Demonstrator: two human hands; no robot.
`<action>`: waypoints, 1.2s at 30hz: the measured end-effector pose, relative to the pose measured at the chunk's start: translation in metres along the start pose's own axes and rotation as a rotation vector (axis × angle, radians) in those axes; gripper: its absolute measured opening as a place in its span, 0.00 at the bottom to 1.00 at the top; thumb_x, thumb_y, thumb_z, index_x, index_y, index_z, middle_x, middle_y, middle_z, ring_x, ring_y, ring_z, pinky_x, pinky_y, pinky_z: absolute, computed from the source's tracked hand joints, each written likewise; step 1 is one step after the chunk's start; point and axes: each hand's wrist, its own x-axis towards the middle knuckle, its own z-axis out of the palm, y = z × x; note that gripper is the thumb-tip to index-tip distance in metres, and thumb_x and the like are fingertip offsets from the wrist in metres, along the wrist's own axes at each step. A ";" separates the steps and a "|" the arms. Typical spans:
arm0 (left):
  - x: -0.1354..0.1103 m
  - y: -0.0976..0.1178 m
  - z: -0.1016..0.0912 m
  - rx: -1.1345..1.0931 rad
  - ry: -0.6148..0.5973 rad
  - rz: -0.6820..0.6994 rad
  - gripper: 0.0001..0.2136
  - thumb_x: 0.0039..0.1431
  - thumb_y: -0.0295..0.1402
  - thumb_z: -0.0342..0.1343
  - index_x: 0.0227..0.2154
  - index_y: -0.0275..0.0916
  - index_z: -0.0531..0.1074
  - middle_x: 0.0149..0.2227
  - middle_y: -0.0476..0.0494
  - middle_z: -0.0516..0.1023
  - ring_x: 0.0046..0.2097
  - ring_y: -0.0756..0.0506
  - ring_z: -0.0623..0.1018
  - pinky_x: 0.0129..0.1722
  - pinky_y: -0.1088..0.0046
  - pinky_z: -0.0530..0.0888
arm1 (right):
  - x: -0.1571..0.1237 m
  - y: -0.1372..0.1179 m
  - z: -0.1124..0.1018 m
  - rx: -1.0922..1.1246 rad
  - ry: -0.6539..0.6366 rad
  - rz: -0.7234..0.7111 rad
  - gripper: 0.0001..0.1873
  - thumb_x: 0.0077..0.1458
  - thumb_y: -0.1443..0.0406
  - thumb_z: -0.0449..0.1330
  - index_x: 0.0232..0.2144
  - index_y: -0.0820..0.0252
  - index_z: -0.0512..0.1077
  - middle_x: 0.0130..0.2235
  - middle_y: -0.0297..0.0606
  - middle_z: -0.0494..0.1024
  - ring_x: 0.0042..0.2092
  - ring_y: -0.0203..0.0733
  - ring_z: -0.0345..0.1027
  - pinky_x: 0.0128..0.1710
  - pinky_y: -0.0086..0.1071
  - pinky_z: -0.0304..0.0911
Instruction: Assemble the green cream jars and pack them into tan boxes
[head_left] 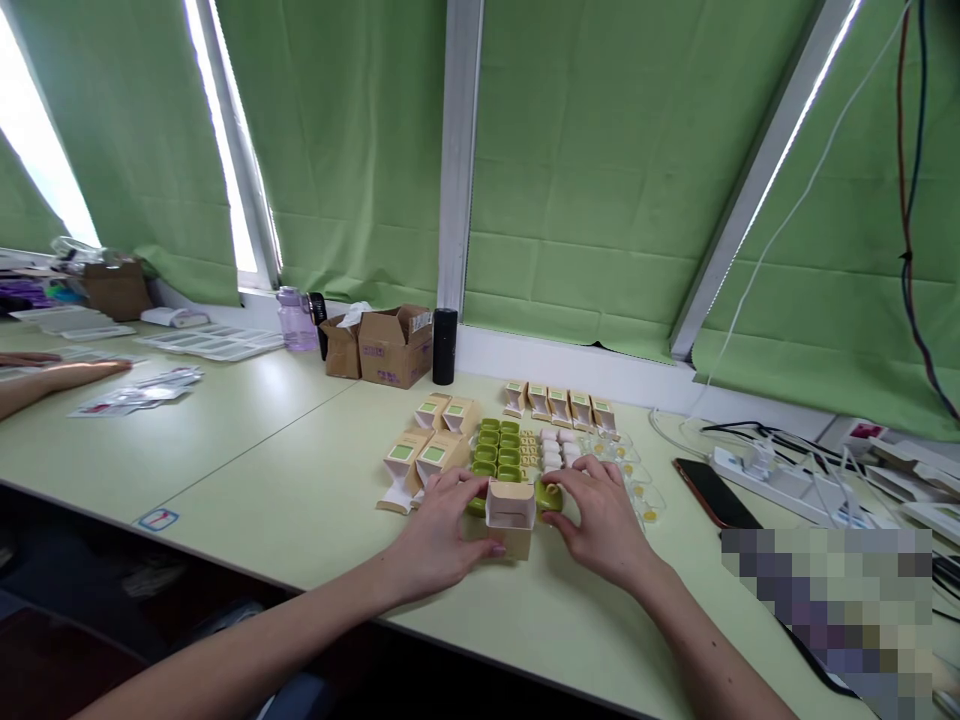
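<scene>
My left hand (439,535) is closed around a small tan cardboard box (510,512), whose open, white-lined end shows. Close to the box's right side, my right hand (606,525) pinches a small green square piece (550,497) between thumb and fingers. Just beyond the hands stand rows of similar green pieces (487,453), partly hidden by the box and my left hand. Small yellow pieces (529,448), whitish blocks (551,448) and clear pieces with yellow spots (649,500) lie in rows to their right. Several open tan boxes (442,452) sit left of the rows.
More tan boxes (559,405) line up at the back. Behind are a black cylinder (444,347), cardboard cartons (395,347) and a purple bottle (296,322). A phone (718,493) and power strip (780,485) lie right. Another person's hand (86,374) rests far left near packets (142,391).
</scene>
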 end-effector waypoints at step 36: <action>0.039 0.007 0.004 -0.045 -0.134 0.339 0.15 0.66 0.36 0.61 0.53 0.45 0.82 0.59 0.36 0.81 0.60 0.34 0.79 0.63 0.50 0.75 | 0.004 0.017 -0.013 0.253 0.575 0.218 0.17 0.62 0.55 0.66 0.51 0.53 0.79 0.44 0.44 0.76 0.49 0.56 0.68 0.51 0.52 0.70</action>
